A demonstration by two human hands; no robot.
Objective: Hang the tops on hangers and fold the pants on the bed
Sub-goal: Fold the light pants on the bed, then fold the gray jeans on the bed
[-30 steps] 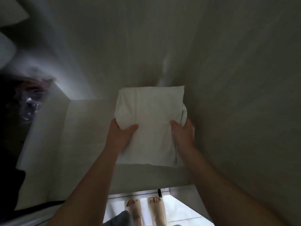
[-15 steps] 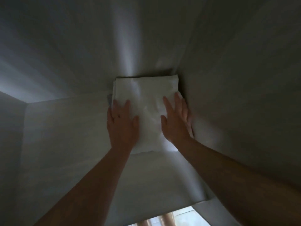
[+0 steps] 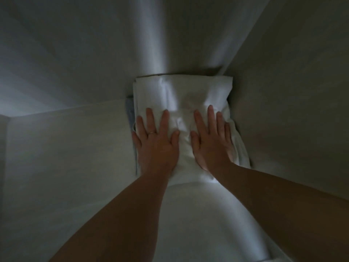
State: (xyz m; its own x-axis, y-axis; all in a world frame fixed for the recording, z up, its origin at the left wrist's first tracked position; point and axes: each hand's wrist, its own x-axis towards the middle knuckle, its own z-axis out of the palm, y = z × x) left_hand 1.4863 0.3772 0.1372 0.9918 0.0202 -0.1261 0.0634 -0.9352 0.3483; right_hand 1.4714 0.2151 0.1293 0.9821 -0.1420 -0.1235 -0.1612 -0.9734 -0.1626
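A folded white garment [image 3: 181, 95] lies flat on a pale shelf [image 3: 66, 148] inside a dim closet compartment, pushed into the back right corner. It rests on top of another folded pale blue item [image 3: 130, 112], whose edge shows at the left. My left hand [image 3: 155, 144] lies palm down on the garment's left half, fingers spread, a ring on one finger. My right hand [image 3: 212, 142] presses flat on its right half, fingers apart. Neither hand grips the cloth.
The compartment's back wall [image 3: 94, 53] rises just behind the garment and the right side wall [image 3: 292, 91] stands close beside it. The shelf stretches leftward to a left wall [image 3: 2, 148].
The hands carried the folded white garment in by its sides, set it in the back right corner, let go of its edges, and now rest flat on top of it.
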